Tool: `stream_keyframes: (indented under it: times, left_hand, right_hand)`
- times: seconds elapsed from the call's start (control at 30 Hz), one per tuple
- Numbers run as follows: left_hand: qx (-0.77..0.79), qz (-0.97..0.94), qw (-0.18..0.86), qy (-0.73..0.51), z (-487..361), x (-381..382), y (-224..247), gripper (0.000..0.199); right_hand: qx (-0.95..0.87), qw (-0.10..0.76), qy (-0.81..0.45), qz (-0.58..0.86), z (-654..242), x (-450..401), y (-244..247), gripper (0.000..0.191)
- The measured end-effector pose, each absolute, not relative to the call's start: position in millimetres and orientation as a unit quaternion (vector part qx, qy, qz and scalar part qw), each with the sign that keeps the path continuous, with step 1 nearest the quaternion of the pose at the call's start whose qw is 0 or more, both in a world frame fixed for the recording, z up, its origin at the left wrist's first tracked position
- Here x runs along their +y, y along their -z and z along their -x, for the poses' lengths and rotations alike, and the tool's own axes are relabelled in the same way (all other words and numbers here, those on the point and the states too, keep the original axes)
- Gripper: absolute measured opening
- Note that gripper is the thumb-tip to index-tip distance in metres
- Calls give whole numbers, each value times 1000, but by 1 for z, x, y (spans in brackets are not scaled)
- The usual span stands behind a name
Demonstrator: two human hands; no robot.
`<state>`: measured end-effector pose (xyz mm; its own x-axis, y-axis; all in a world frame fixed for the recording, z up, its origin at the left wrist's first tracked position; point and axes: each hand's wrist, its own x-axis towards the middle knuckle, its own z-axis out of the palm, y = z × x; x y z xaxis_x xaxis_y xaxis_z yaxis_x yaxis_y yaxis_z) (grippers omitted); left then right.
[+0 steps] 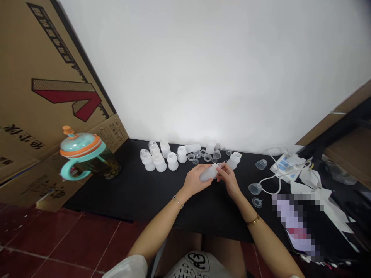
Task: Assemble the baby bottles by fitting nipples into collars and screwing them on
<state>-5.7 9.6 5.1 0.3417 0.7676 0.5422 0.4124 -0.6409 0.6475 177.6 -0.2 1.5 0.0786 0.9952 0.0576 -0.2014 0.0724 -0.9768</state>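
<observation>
Tilted over the black table, a frosted white baby bottle (206, 174) lies in my left hand (193, 180), with the fingers wrapped round its body. My right hand (229, 180) is pinched at the bottle's mouth, where a small clear piece partly shows; its kind cannot be made out. Just behind my right hand stands another white bottle (234, 160). Loose clear rings (208, 158) and small clear parts lie on the table behind my hands. To the left, several capped bottles (159, 161) stand grouped beside uncapped ones (173, 161).
A large teal-lidded jug (82, 154) stands at the table's left, near cardboard boxes (43, 96). On the right are clear cups (255, 188), a white cable (275, 177), papers (317, 185) and a blurred-out flat object (298, 226). A white wall (203, 69) rises behind the table.
</observation>
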Motion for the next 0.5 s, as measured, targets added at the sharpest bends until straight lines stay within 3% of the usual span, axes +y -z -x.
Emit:
stream_keyframes:
  times: [0.5]
  left_hand:
    - [383,-800,177,-426,5,9,-4,54]
  right_hand:
    - [-447,580,-511,449,-179,2,4,32]
